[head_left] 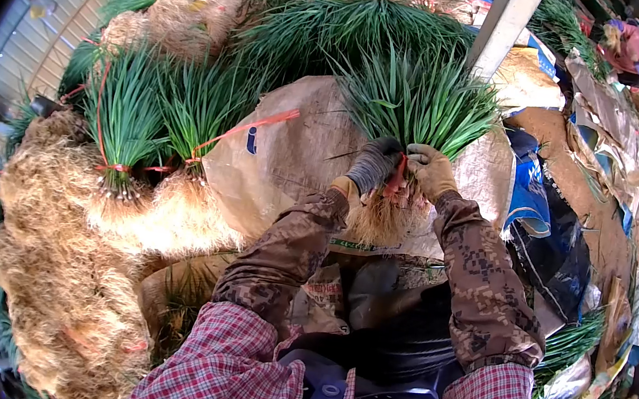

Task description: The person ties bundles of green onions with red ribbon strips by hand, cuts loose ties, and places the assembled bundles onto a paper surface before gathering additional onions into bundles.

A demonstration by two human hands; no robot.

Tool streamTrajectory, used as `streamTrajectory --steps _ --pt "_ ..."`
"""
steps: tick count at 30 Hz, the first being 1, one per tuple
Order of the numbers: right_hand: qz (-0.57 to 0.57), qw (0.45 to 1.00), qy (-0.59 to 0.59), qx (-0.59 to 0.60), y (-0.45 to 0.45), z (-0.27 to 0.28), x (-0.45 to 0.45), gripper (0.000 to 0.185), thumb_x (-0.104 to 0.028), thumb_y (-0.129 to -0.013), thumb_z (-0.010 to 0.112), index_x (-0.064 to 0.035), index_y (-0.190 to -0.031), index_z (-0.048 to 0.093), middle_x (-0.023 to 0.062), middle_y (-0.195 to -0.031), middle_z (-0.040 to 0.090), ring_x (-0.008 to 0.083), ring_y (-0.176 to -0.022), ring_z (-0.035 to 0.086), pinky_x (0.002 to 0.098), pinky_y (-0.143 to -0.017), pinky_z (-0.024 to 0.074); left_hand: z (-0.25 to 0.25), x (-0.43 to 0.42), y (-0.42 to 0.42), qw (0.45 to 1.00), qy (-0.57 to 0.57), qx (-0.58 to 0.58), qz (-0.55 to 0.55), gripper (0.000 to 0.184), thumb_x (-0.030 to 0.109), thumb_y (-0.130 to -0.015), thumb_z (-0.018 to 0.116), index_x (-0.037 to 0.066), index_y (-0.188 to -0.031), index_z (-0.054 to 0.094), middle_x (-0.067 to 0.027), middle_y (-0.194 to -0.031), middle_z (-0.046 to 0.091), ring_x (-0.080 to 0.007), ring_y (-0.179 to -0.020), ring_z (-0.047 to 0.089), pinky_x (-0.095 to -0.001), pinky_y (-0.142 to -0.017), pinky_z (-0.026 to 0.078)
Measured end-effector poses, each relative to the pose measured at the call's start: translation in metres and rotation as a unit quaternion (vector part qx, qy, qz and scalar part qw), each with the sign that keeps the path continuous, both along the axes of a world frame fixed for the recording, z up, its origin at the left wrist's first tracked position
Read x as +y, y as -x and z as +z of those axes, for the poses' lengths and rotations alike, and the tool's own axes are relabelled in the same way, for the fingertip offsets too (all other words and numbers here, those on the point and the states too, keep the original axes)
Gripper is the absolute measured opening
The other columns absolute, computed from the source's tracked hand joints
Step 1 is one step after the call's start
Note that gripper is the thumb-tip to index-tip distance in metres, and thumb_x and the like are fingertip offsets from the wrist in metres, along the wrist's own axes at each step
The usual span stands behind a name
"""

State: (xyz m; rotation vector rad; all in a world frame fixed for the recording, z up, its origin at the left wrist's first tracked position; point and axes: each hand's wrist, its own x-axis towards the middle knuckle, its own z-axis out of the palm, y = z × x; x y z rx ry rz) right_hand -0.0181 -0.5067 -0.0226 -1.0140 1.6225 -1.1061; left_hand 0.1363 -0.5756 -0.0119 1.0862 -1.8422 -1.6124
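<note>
Across the pale sack [288, 134] before us, we had the green bunch [423, 104] lying with its leaves pointing away and its roots [377, 222] toward our body, which probably put its neck within easy reach. Our left hand [374, 162], in a grey striped glove, and our right hand [431, 171], in a tan one, met from either side at the red tie [395, 184] on that neck. Our fingers were curled nearly closed, and both grips seemed to have hold of the tie, though we couldn't tell which part each one pinched. Holding there made sense, we judged, since the neck is narrow and the leaves spread freely beyond it. The sack likely gave the bunch a smoother bed than the shaggy root heap [75, 255] at our left. Just beside the sack, two tied bunches [128, 107] lay the same way round, presumably so that their roots stayed together on one side.
</note>
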Motion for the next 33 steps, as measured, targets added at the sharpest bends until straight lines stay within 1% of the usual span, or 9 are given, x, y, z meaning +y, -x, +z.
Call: streamTrajectory --steps 6,9,15,17,21,26,28,31,33 --pt "-0.084 0.951 0.073 0.287 0.011 0.011 0.007 0.021 -0.016 -0.089 0.06 -0.0008 -0.103 0.062 0.0096 -0.09 0.065 0.0134 -0.078 0.06 0.0249 -0.072 0.0521 -0.018 -0.007 -0.005 0.999 0.037 0.032 0.007 0.013 0.007 -0.084 0.057 0.002 -0.096 0.059 -0.0102 -0.084 0.064 -0.0181 -0.074 0.058 -0.0318 -0.068 0.048" --pt "0.049 0.961 -0.27 0.027 -0.011 0.098 0.016 0.03 -0.032 -0.087 0.063 -0.0019 -0.094 0.062 0.0089 -0.085 0.065 0.015 -0.069 0.062 0.029 -0.063 0.0525 -0.021 0.001 -0.002 0.995 0.067 0.065 0.022 0.012 0.005 -0.084 0.057 0.001 -0.095 0.058 -0.0093 -0.083 0.063 -0.0175 -0.074 0.058 -0.0318 -0.067 0.047" --pt "0.039 0.969 -0.2 -0.144 -0.046 0.078 0.03 0.034 -0.035 -0.087 0.063 -0.0013 -0.094 0.062 0.0067 -0.078 0.064 0.0141 -0.061 0.062 0.0262 -0.046 0.0484 -0.018 0.006 -0.006 0.982 0.17 0.078 0.03 0.009 0.002 -0.081 0.059 0.001 -0.09 0.056 -0.0086 -0.08 0.063 -0.0181 -0.068 0.058 -0.0316 -0.062 0.048" --pt "0.067 0.972 -0.179 -0.136 -0.027 0.058 0.029 0.029 -0.028 -0.087 0.064 -0.0006 -0.097 0.062 0.0068 -0.077 0.065 0.014 -0.061 0.062 0.0272 -0.048 0.0491 -0.006 0.008 -0.011 0.986 -0.055 0.152 0.051 0.01 0.003 -0.082 0.06 0.003 -0.092 0.058 -0.0082 -0.081 0.063 -0.0164 -0.068 0.059 -0.0303 -0.06 0.05" --pt "0.094 0.981 -0.166 0.043 0.007 0.067 0.028 0.018 -0.015 -0.086 0.061 0.0002 -0.093 0.067 0.0075 -0.072 0.065 0.0137 -0.055 0.06 0.0267 -0.047 0.0471 -0.012 0.003 -0.019 0.93 -0.272 0.234 0.077 0.014 0.005 -0.083 0.062 0.002 -0.096 0.058 -0.0083 -0.08 0.063 -0.0153 -0.064 0.061 -0.0304 -0.055 0.051" --pt "0.152 0.876 -0.116 0.443 0.021 0.054 0.028 0.024 -0.02 -0.088 0.058 0.0024 -0.092 0.066 0.0112 -0.076 0.066 0.0148 -0.06 0.061 0.0281 -0.057 0.0484 -0.009 0.008 -0.003 0.965 -0.153 0.178 0.112 0.017 0.007 -0.085 0.061 0.0 -0.1 0.057 -0.0079 -0.083 0.063 -0.0137 -0.066 0.06 -0.028 -0.057 0.05" --pt "0.119 0.919 -0.128 0.353 0.017 0.056 0.03 0.027 -0.022 -0.089 0.055 0.0042 -0.095 0.062 0.0122 -0.076 0.065 0.0155 -0.061 0.061 0.0286 -0.058 0.0485 -0.021 0.005 0.006 0.979 0.008 0.168 0.118 0.019 0.008 -0.086 0.06 -0.001 -0.103 0.057 -0.0081 -0.085 0.064 -0.0123 -0.067 0.059 -0.0261 -0.058 0.049" --pt "0.079 0.976 -0.141 0.148 0.003 0.081 0.038 0.026 -0.02 -0.09 0.054 0.0053 -0.096 0.058 0.0118 -0.07 0.063 0.0145 -0.056 0.059 0.0276 -0.053 0.0478 -0.023 -0.002 0.014 0.974 -0.009 0.2 0.105 0.018 0.009 -0.086 0.061 0.002 -0.102 0.058 -0.0092 -0.084 0.064 -0.0152 -0.062 0.06 -0.0305 -0.054 0.051" --pt "0.043 0.986 -0.139 0.076 -0.005 0.1 0.044 0.023 -0.016 -0.089 0.055 0.0052 -0.094 0.059 0.0107 -0.067 0.062 0.0137 -0.052 0.058 0.0265 -0.05 0.0473 -0.012 0.0 0.006 0.934 -0.198 0.293 0.051 0.015 0.009 -0.086 0.06 0.004 -0.1 0.057 -0.0103 -0.084 0.064 -0.0176 -0.058 0.06 -0.0338 -0.05 0.052"
